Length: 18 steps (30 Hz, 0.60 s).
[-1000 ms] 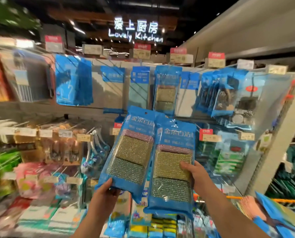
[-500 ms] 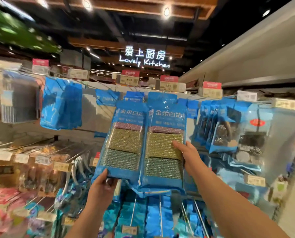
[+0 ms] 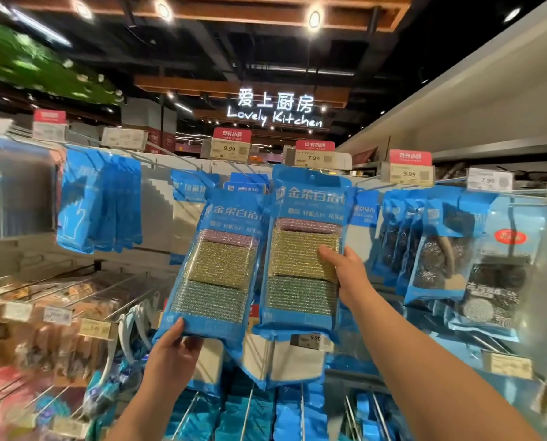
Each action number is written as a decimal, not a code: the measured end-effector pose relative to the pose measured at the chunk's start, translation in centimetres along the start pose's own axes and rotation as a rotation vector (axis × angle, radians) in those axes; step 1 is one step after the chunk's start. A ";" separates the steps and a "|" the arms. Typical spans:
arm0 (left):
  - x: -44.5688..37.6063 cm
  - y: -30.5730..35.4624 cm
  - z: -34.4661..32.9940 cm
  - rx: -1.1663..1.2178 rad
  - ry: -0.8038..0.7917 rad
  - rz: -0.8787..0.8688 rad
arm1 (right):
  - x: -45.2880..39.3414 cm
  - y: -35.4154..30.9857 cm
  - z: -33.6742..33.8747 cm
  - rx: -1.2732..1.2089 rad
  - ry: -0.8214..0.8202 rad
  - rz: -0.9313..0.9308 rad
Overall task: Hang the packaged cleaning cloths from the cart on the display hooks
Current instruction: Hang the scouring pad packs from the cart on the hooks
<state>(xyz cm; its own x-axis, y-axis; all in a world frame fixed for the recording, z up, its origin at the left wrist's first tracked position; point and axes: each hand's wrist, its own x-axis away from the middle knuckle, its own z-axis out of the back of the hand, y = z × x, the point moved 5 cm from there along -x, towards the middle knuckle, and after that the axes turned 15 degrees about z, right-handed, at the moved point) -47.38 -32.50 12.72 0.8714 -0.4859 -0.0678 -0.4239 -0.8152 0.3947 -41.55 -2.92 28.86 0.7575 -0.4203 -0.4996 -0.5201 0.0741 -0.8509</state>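
Two blue packs of glittery cleaning cloths are held up in front of the top row of display hooks. My left hand [image 3: 173, 354] grips the bottom edge of the left pack [image 3: 218, 268], which tilts slightly. My right hand [image 3: 345, 272] grips the right edge of the right pack [image 3: 304, 249], thumb on its front. The right pack's hang hole sits just below the 7.99 price tag [image 3: 313, 158] at a hook's end. Whether it is on the hook I cannot tell.
Blue packs hang on neighbouring hooks: gloves [image 3: 100, 198] at left, steel scourers [image 3: 437, 249] at right. More hooks with goods fill the lower rows [image 3: 75, 300]. Price tags [image 3: 230, 148] stick out from the hook ends. The cart is out of view.
Both hands have lifted the two packs from the middle row up to the top row of hooks. The right pack now sits higher than the left one.
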 end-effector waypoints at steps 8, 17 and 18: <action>-2.3 2.1 2.4 -0.153 -0.156 -0.116 | -0.9 1.4 0.0 0.004 -0.003 0.095; -2.3 1.2 2.0 -0.122 0.080 0.044 | -3.3 0.4 -1.1 0.052 0.015 0.037; -2.3 1.2 2.1 -0.091 0.079 0.055 | -3.6 0.9 -0.9 0.055 0.016 0.012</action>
<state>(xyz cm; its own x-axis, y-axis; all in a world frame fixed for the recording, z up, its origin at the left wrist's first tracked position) -50.43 -33.04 11.42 0.8657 -0.4998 0.0271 -0.4503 -0.7542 0.4780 -45.08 -2.13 30.01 0.7448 -0.4330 -0.5077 -0.5065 0.1284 -0.8526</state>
